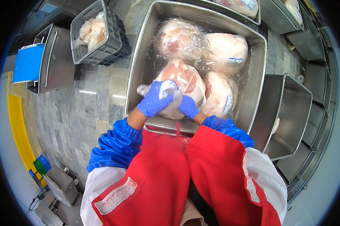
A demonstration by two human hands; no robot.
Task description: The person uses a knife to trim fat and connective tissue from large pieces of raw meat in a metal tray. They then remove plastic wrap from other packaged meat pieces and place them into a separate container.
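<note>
Metal tub (259,75): four bagged meat pieces (225,47).
Near-left piece (182,77): left hand (153,100) grips its bag's gathered neck (168,89); right hand (188,107) against it, grip unclear. Far-left grey crate (117,40): crumpled clear plastic (92,32).

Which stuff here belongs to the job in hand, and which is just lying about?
In hand:
- left gloved hand, closed on gathered clear plastic
- right gloved hand, beside it
- plastic-wrapped meat piece beneath
- steel tub holding it

Lying about, apparently:
- grey plastic crate, left
- blue panel, far left
- steel bin, right
</note>
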